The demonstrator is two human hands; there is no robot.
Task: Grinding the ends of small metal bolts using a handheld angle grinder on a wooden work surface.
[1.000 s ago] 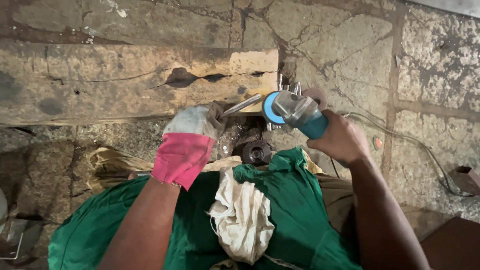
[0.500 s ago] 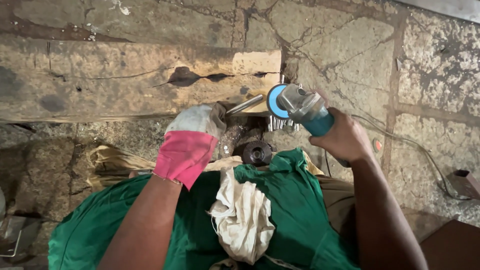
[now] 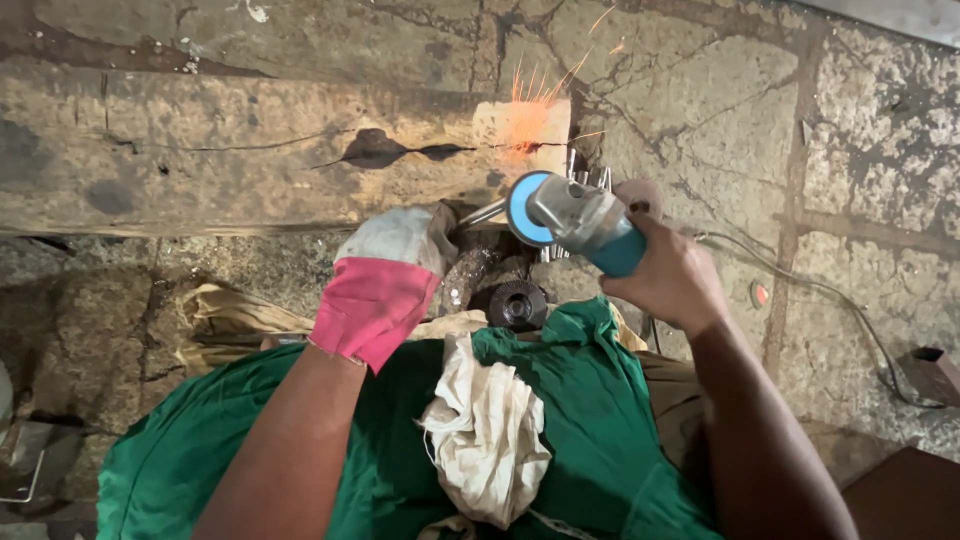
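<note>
My right hand (image 3: pixel 672 280) grips a blue and grey angle grinder (image 3: pixel 575 220) with a blue disc guard. Orange sparks (image 3: pixel 530 110) fly up from the disc toward a big worn wooden beam (image 3: pixel 230 150). My left hand (image 3: pixel 385 270), in a white glove with a pink cuff, holds a thin metal piece (image 3: pixel 482 213) against the disc. What the glove grips below it is partly hidden. A dark round metal part (image 3: pixel 515 303) lies just below the grinder, by my knees.
A green cloth (image 3: pixel 540 420) and a dirty white rag (image 3: pixel 485 430) lie over my lap. The grinder's cable (image 3: pixel 830 300) runs right across the cracked stone floor (image 3: pixel 720 110). A brown box (image 3: pixel 935 372) sits at the right edge.
Sparks now fly from the disc; none showed earlier. The grinder has shifted slightly and meets the metal piece in the gloved hand.
</note>
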